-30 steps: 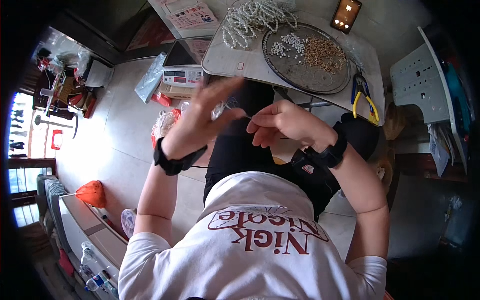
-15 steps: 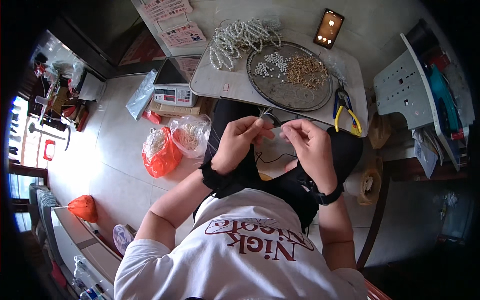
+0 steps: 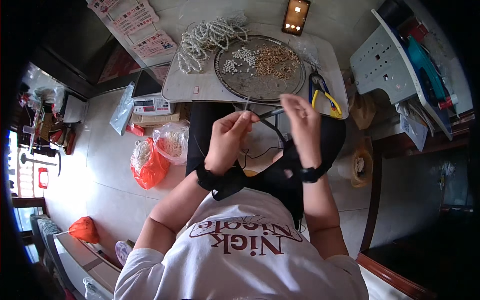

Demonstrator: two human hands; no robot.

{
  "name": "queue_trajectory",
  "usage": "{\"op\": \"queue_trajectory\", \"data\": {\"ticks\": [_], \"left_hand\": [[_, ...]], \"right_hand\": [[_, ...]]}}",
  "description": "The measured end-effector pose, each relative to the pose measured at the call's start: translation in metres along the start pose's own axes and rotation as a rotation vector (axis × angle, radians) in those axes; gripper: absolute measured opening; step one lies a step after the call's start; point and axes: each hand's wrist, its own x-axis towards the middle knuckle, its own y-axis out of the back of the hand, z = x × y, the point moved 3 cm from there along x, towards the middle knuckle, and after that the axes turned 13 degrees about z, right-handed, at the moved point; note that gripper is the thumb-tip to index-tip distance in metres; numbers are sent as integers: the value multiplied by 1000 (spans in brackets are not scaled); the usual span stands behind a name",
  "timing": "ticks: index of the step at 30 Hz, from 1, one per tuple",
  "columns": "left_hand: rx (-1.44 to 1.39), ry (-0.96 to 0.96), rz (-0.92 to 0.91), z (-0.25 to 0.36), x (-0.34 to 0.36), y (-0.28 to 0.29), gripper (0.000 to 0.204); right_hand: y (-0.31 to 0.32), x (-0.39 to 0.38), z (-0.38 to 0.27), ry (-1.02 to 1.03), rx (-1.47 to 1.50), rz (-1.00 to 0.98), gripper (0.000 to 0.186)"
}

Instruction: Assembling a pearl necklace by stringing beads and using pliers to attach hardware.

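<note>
My left hand (image 3: 229, 140) is closed in a pinch in front of the table. A thin pale strand (image 3: 247, 103) rises from its fingertips; its lower end is hidden in the fingers. To the right, my right hand (image 3: 304, 127) is raised apart from it, slightly blurred, fingers stretched upward, with nothing visible in them. Just beyond both hands is a round dark tray (image 3: 262, 93). White beads (image 3: 244, 56) lie in it beside a heap of small gold-coloured metal pieces (image 3: 277, 62). Yellow-and-blue-handled pliers (image 3: 326, 95) rest near my right hand.
White bead strings (image 3: 210, 39) are piled at the back left of the pale table (image 3: 176, 82). A lit phone (image 3: 296, 17) leans at the back. Left of the table stand a weighing scale (image 3: 152, 106) and a red bag (image 3: 150, 167) of white strands. A perforated white panel (image 3: 382, 70) stands right.
My right hand has come away from the left hand's fingertips, and its fingers have straightened upward. My left hand keeps its pinch. The whole view has shifted, with the table now further left.
</note>
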Motion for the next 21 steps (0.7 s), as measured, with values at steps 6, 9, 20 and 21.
{"op": "queue_trajectory", "data": {"ticks": [6, 9, 20, 21], "left_hand": [[370, -365, 157, 34, 13, 38, 28], [463, -496, 181, 41, 16, 42, 28], [586, -604, 248, 40, 17, 46, 24], [600, -612, 248, 39, 16, 45, 24]], "right_hand": [[92, 93, 46, 348, -1184, 7, 78], [76, 93, 28, 238, -1304, -94, 75], [83, 96, 27, 427, -1275, 19, 49], [81, 89, 20, 445, -1153, 98, 45]]}}
